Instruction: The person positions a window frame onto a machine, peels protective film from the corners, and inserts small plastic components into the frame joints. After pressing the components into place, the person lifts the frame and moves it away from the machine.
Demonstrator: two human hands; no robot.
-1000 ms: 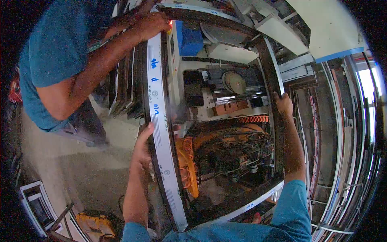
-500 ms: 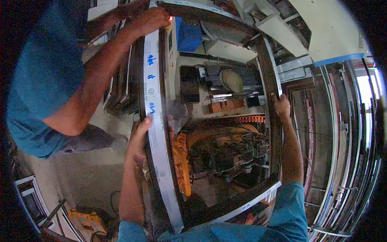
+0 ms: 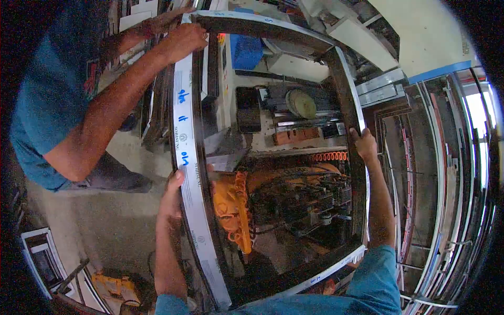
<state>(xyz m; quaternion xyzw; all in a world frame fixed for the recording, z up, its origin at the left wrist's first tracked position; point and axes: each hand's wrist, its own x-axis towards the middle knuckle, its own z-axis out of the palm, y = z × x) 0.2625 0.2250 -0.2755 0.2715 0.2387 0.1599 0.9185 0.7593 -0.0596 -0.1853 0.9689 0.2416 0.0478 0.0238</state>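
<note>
A large rectangular window frame (image 3: pixel 193 194) of dark brown profile, with white printed film and blue handwriting on its outer edge, is held up in front of me. My left hand (image 3: pixel 170 195) is closed around its left bar below the middle, thumb on the film and other fingers mostly hidden behind. On the right bar, my right hand (image 3: pixel 366 144) has its fingers wrapped over the inner edge. A co-worker's hand (image 3: pixel 186 42) grips the top left corner, and that person's other hand is partly hidden beyond it.
Through the frame I see a yellow-orange machine (image 3: pixel 228 205), a coiled orange hose (image 3: pixel 329 156) and a workbench with a blue box (image 3: pixel 247 51). Long profiles (image 3: pixel 446 184) stand in a rack at right. A yellow case (image 3: pixel 115 287) lies on the floor at lower left.
The window frame has shifted left, its top edge now lower in view. Both my hands and the co-worker's hand moved with it and kept their grips.
</note>
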